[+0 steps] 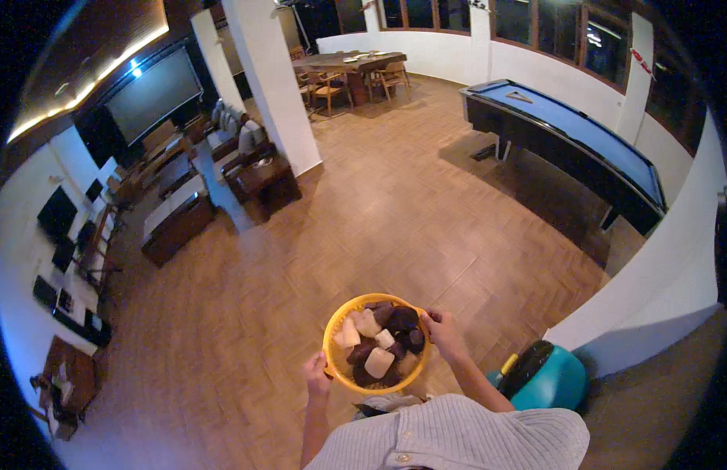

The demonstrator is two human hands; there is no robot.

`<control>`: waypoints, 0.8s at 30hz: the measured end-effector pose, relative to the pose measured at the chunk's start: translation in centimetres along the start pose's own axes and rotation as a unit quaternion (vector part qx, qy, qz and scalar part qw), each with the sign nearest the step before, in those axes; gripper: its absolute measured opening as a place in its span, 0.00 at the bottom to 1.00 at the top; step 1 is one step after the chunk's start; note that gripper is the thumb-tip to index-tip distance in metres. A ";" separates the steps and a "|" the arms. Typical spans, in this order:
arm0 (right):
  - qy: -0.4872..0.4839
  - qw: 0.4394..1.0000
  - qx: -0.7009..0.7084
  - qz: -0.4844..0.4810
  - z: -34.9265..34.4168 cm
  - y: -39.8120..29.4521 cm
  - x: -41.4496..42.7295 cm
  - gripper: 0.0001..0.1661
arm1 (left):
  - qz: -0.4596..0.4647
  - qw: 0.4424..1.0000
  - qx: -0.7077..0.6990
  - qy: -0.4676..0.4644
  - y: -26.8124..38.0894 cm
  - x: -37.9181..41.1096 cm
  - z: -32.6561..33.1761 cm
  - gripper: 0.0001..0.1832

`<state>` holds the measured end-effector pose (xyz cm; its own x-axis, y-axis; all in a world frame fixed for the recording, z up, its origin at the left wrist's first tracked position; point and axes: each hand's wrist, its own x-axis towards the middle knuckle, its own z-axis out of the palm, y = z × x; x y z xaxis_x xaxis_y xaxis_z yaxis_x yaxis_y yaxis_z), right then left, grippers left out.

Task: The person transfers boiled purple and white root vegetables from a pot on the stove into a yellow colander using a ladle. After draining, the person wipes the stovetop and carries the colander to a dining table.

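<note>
Between my hands, in front of my body, is a round yellow plastic basket point(330, 359). My left hand point(317, 373) grips its rim at the near left, and my right hand point(441, 333) grips it at the far right. Pale chunks point(379, 362), perhaps peeled root vegetables, lie inside with several dark purple-brown pieces point(402, 319). Some pieces overlap, so what lies under them is hidden. The basket is held above the wood-patterned floor.
A teal container point(560, 379) with a yellow part stands close by on the right, beside a white wall. Farther right is a blue pool table point(575, 129). A white pillar point(275, 82), a dark wooden armchair point(260, 182) and a dining table point(345, 61) are ahead.
</note>
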<state>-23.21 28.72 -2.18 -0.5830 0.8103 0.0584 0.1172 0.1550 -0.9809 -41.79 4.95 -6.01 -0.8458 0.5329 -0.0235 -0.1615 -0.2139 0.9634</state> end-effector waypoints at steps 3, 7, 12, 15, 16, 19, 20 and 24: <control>0.035 0.994 0.061 0.080 0.3 -1.9 -1.8 0.13 | -0.019 0.997 0.057 -0.051 1.7 0.7 -0.5 0.15; 0.134 0.984 0.085 0.082 1.6 -1.7 -2.5 0.12 | 0.034 0.994 0.058 -0.092 2.3 3.1 -0.1 0.15; 0.164 0.981 0.091 0.053 3.2 -4.1 -1.1 0.10 | -0.039 0.993 0.001 -0.108 4.0 6.7 -0.5 0.15; 0.192 0.976 0.058 0.089 4.8 -5.1 1.4 0.13 | -0.024 0.987 0.013 -0.156 4.2 10.8 -1.3 0.15; 0.174 0.978 0.075 0.081 5.4 -6.3 1.7 0.12 | -0.023 0.988 0.047 -0.148 4.3 11.6 -1.8 0.15; 0.176 0.974 0.078 0.116 6.5 -3.8 5.2 0.13 | -0.052 0.991 0.037 -0.119 5.1 13.2 -0.8 0.15; 0.172 0.976 0.068 0.112 6.7 -3.0 6.4 0.12 | -0.050 0.989 0.056 -0.129 5.8 14.0 -0.3 0.15; 0.143 0.983 0.038 0.107 7.8 -2.8 13.2 0.12 | -0.061 0.991 0.057 -0.106 5.6 19.7 -0.1 0.15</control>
<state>-37.48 34.56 -0.13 -0.3011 0.9470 -0.1117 0.1467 -0.0697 -0.9867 -59.39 14.22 -1.10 -0.6953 0.7122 -0.0968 -0.1873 -0.0495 0.9811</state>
